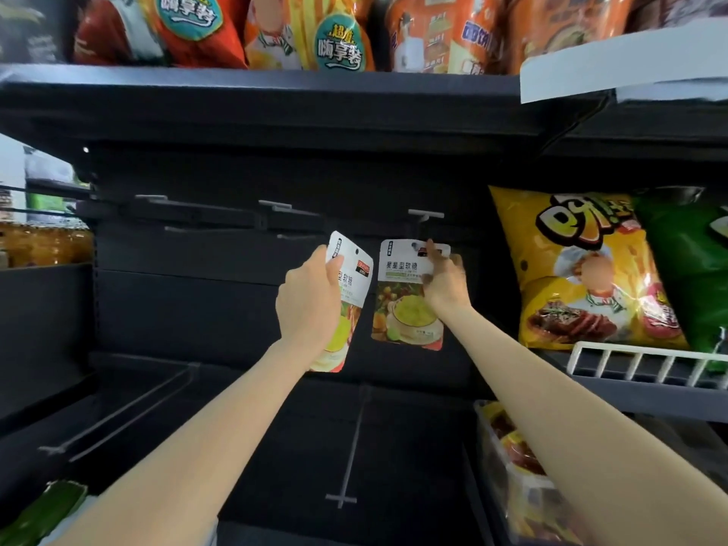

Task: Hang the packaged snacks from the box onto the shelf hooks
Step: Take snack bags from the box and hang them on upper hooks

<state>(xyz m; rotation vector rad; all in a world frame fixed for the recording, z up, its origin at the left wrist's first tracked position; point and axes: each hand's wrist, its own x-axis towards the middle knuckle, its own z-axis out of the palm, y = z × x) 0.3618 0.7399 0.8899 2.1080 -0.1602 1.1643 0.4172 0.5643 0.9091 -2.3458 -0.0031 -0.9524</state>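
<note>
Both arms reach up into a dark shelf bay. Left hand (pixel 311 297) grips a snack packet (pixel 344 305) by its side edge, thumb on the front, fingers curled round behind; packet tilted, top leaning right, its punched hole showing near the upper edge, free of any hook

Right hand (pixel 445 281) pinches a second snack packet (pixel 405 297) at its top right corner, fingers (pixel 433 252) closed on the header strip. This packet hangs roughly upright, top edge just under the tip of a hook (pixel 425 215) on the back panel, right of centre. Cannot tell whether the hook is through the hole; fingers hide it. The two packets sit just beside each other, a narrow gap between

More bare hooks (pixel 275 204) stick out along the same rail to the left. Lower down, long hooks (pixel 354 439) point out from the back panel toward the camera

Top shelf (pixel 275 78): a row of orange and red chip bags (pixel 335 33) along the front edge. Right-hand shelf: a yellow chip bag (pixel 583 269) leaning behind a white wire rail (pixel 646 362), a green bag (pixel 693 269) touching its right side. Below the right forearm, a clear tray of red and yellow packets (pixel 512 447), partly hidden. Something green at the bottom left corner, blurred
</note>
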